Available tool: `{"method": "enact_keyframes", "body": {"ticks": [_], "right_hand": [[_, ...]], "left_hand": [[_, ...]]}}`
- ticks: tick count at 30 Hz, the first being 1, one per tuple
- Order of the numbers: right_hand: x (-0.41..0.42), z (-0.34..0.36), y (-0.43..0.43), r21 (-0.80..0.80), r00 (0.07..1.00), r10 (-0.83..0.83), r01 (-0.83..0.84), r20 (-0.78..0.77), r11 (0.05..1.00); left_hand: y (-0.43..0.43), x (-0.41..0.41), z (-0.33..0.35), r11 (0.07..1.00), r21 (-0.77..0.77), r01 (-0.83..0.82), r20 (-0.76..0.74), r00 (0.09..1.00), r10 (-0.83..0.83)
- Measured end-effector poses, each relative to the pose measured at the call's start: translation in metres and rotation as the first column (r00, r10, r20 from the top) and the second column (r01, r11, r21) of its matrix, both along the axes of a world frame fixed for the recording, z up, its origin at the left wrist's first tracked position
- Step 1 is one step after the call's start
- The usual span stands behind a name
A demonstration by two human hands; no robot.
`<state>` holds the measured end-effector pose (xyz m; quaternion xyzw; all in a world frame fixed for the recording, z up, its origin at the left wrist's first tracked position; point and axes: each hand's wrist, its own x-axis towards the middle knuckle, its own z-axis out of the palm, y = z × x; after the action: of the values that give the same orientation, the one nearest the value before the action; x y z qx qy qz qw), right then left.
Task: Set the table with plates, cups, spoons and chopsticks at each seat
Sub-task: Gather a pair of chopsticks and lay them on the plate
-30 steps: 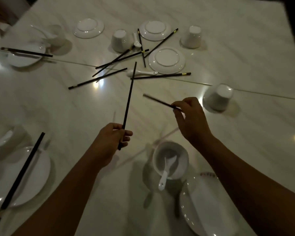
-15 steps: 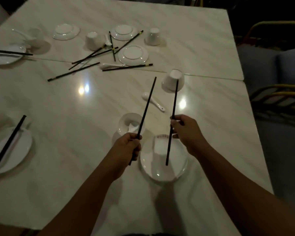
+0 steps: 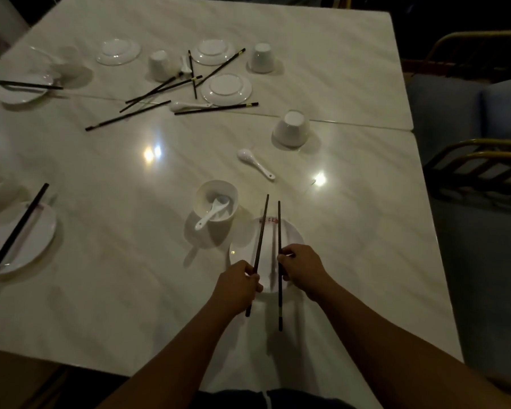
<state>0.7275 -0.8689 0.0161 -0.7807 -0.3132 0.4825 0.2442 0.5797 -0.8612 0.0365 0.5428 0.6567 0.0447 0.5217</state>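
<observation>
One dark chopstick is being gripped by the left hand, the fingers closed around its lower part. A second chopstick is being pinched by the right hand, the fingers closed on it near its middle. Both sticks are being held nearly parallel and close together, pointing away from the fingers over a white plate that is lying under and just beyond both hands, near the table edge. Whether the sticks are touching the plate cannot be told.

Just beyond the left fingers, a white bowl is standing beside the plate, with a white spoon leaning inside it. Farther beyond the right fingers, a loose spoon is lying on the table, and past it an upturned cup is standing. Well away from the fingers, at the far side, several chopsticks are lying scattered among small plates and more upturned cups. Far to the left of the fingers, a plate is being crossed by another chopstick.
</observation>
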Motion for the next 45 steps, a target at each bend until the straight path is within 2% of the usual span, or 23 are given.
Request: {"method": "enact_keyframes", "body": {"ticks": [7,13,16,24,34,45], "right_hand": [[-0.004,-0.008,0.016,-0.041,1.000,-0.018,0.019,0.022,0.999],[-0.010,-0.011,0.032,-0.071,0.999,-0.002,0.005,0.053,0.997],[-0.014,-0.016,0.037,-0.070,0.998,0.002,0.003,0.064,0.998],[-0.013,-0.011,0.036,-0.068,0.997,0.018,-0.013,0.078,0.998],[-0.013,-0.011,0.033,-0.039,0.998,-0.034,0.036,0.051,0.999],[-0.011,-0.009,0.030,-0.001,0.998,-0.013,0.013,0.066,1.000]], "left_hand": [[0.010,0.004,-0.009,0.995,0.000,0.104,-0.062,0.993,-0.104],[0.021,0.006,-0.017,0.963,0.055,0.262,-0.185,0.951,-0.248],[0.026,0.006,-0.022,0.956,0.048,0.290,-0.224,0.936,-0.272],[0.033,0.000,-0.032,0.958,-0.016,0.287,-0.140,0.948,-0.286],[0.039,-0.001,-0.027,0.925,0.031,0.378,-0.006,0.926,-0.378],[0.033,0.000,-0.022,0.923,0.052,0.382,-0.037,0.924,-0.380]]}}
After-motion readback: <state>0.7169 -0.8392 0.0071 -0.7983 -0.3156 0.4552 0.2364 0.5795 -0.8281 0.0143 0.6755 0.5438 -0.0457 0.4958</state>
